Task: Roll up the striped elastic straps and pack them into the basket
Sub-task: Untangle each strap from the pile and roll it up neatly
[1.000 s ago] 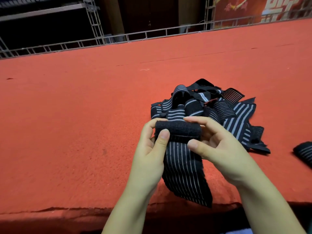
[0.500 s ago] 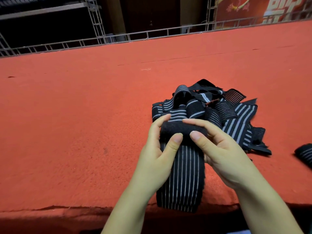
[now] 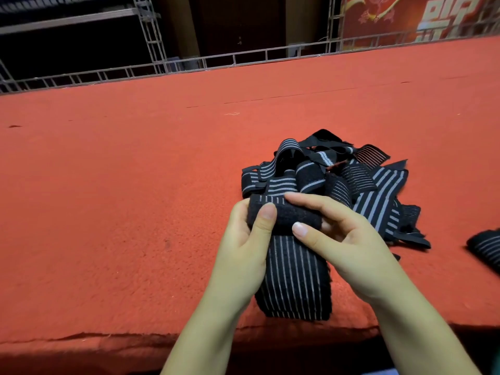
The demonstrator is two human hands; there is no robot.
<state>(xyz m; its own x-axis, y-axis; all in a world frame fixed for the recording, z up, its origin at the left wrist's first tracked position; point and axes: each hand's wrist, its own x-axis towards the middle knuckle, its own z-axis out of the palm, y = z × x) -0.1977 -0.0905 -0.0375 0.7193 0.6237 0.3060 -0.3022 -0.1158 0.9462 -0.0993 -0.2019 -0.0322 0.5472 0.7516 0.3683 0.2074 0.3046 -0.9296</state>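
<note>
Strap [image 3: 293, 277], soft and light: I pinch its rolled end with left hand [image 3: 243, 244] and right hand [image 3: 343, 239], fingers curled round it.

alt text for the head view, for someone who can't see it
Both hands, left hand and right hand, grip the rolled black end of a striped strap over a red carpeted surface. A pile of loose straps lies just behind.

hands: 2 — left hand [image 3: 244, 247], right hand [image 3: 349, 247] | strap being rolled [image 3: 293, 277]: 1 | strap pile [image 3: 351, 180]: 1, count unclear | rolled strap [image 3: 485, 247]: 1
</note>
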